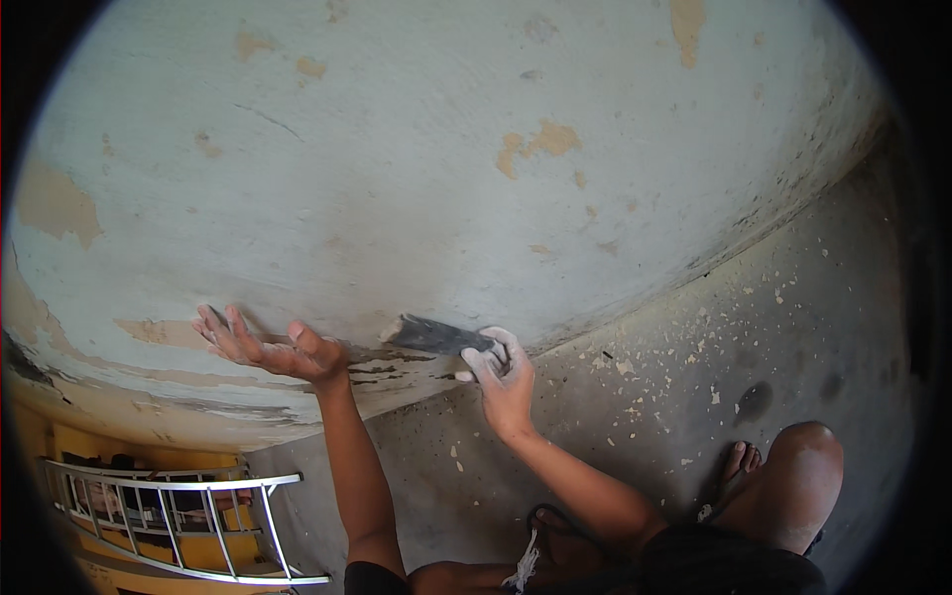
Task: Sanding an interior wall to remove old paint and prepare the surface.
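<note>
My right hand (504, 382), dusted white over the fingers, grips one end of a dark grey flat strip (436, 335). The strip points left along the lower part of a worn pale wall (397, 178), and its far end is pale and rough; its exact kind is unclear. To the left, my left hand (273, 355) is open, palm up, with fingers spread and dusty. It is close to the wall by a bare tan patch (159, 332); whether it touches the wall I cannot tell. Dark, flaking streaks (382, 369) mark the wall between the hands.
An aluminium ladder (178, 521) is at the lower left, beside a yellow surface. Paint flakes (625, 367) litter the grey concrete floor (595, 446) along the wall's foot. My bent knee (793, 481) and bare foot (739, 461) are at the lower right.
</note>
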{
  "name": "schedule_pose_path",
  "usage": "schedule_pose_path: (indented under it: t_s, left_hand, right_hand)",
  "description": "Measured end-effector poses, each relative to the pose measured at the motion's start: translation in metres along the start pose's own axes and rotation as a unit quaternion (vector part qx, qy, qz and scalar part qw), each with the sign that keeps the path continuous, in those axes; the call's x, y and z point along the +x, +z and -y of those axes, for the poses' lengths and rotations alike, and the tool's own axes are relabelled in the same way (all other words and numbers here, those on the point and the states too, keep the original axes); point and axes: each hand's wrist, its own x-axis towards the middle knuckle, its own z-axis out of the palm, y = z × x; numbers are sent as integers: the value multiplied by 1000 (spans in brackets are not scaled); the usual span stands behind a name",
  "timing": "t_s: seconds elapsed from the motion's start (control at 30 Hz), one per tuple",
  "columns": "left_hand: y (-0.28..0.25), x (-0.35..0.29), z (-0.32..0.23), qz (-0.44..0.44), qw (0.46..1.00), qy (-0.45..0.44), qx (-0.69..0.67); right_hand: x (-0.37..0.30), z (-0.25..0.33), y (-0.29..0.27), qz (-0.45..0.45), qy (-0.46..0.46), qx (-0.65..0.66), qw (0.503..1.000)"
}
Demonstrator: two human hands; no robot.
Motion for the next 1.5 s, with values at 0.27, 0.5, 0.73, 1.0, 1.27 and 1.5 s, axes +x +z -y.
schedule_pose_path:
  t_s: [0.27, 0.5, 0.73, 1.0, 1.27, 1.5]
  left_hand:
    - [-4, 4, -1, 9, 1000, 0, 17]
    - [0, 0, 1, 11, 1000, -5, 11]
    - [0, -3, -1, 9, 1000, -1, 15]
    - [-1, 2, -2, -1, 1000, -5, -1]
    - [-5, -1, 0, 10, 1000, -10, 10]
    - [-2, -2, 3, -3, 1000, -9, -18]
  right_hand:
    - [-7, 2, 8, 8, 16, 3, 1000]
    - [-2, -18, -9, -35, 16, -8, 999]
    - [-4, -21, -14, -30, 16, -3, 999]
    - [-8, -7, 6, 7, 13, 23, 1000]
    - [-6, -7, 9, -6, 5, 10, 1000]
    - [-12, -18, 6, -38, 22, 32, 999]
